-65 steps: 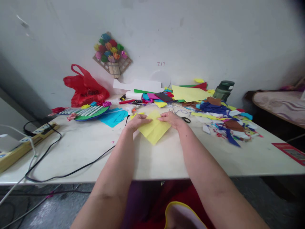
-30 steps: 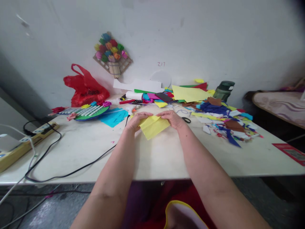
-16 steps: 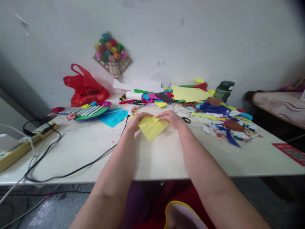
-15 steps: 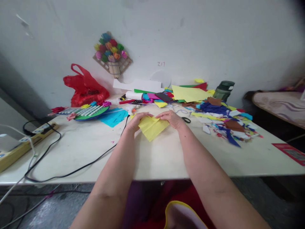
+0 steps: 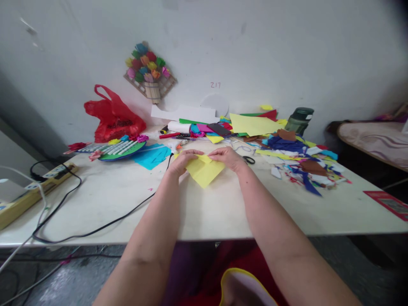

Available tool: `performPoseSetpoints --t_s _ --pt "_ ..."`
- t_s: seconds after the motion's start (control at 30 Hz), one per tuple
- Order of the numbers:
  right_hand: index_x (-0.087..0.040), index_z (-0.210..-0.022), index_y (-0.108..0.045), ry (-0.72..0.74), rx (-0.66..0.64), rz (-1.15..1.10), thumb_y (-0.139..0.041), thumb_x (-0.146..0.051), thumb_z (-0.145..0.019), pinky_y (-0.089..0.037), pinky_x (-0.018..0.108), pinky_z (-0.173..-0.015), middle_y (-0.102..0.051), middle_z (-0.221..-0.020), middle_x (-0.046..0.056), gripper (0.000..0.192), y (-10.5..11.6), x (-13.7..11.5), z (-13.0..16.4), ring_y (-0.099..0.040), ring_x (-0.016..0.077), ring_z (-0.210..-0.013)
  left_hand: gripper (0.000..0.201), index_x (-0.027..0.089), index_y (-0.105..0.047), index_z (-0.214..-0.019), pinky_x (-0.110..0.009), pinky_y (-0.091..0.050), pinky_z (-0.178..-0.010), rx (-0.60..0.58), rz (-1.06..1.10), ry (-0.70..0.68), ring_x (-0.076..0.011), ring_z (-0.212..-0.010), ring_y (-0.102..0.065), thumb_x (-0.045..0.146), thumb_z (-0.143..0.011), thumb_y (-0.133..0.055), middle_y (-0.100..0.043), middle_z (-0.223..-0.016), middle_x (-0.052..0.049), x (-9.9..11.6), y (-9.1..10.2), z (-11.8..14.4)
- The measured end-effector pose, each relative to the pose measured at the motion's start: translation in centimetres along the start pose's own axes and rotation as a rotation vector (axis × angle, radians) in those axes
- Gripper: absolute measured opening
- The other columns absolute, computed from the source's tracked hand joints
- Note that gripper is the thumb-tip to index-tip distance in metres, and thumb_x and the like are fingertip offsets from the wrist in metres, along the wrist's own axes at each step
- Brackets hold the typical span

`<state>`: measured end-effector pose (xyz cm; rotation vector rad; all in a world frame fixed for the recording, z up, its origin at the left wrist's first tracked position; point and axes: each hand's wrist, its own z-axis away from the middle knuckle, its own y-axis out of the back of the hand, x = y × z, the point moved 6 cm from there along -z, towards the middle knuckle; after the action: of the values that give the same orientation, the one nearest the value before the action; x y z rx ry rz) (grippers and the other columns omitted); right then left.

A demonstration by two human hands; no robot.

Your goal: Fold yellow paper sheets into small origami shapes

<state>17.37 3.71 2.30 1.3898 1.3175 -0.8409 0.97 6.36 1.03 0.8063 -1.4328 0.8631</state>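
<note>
Left hand [image 5: 184, 160] and right hand [image 5: 228, 157] pinch folded yellow paper sheet [image 5: 204, 171] (top edge hidden under fingers); paper sits lower, flatter on white table [image 5: 127, 199] than before.

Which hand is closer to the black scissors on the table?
Right. The right hand rests on the yellow paper just beside the scissors; the left hand holds the paper's other side, farther away.

Matt yellow paper sheet [image 5: 204, 171], smooth matt pale tabletop [image 5: 223, 208], glossy red plastic bag [image 5: 113, 117]
</note>
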Motion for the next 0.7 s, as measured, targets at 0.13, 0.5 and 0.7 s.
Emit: performPoseSetpoints --t_s 0.13,0.5,0.7 --pt "-0.017 -0.088 -0.072 -0.039 -0.020 -0.037 -0.074 -0.028 -0.059 -0.048 0.028 -0.063 -0.068 -0.070 0.003 0.031 -0.17 0.43 -0.14 -0.060 0.0134 -0.062 0.042 0.014 -0.064 -0.101 -0.027 -0.046 -0.060 0.012 -0.004 -0.003 -0.0166 -0.064 -0.061 0.022 -0.060 -0.058 -0.069 -0.077 -0.006 -0.02 0.20 -0.09" --pt "-0.017 -0.098 -0.069 -0.059 0.001 -0.044 -0.075 -0.025 -0.059 -0.048 0.027 -0.061 -0.067 -0.068 0.002 0.040 -0.34 0.07 0.00 -0.060 0.0128 -0.060 0.040 0.012 -0.065 -0.091 -0.027 -0.045 -0.060 -0.022 -0.062 0.009 -0.0178 -0.066 -0.062 0.039 -0.061 -0.069 -0.068 -0.079 -0.008 -0.15 0.08 0.32" --pt "-0.016 -0.099 -0.068 -0.064 -0.018 -0.034 -0.074 -0.031 -0.061 -0.046 0.027 -0.064 -0.068 -0.075 0.003 0.042 -0.51 0.26 -0.01 -0.060 0.0140 -0.066 0.036 0.014 -0.062 -0.076 -0.025 -0.043 -0.055 0.001 -0.106 0.013 -0.0144 -0.057 -0.059 0.043 -0.058 -0.073 -0.065 -0.069 -0.004 -0.06 0.07 0.52"
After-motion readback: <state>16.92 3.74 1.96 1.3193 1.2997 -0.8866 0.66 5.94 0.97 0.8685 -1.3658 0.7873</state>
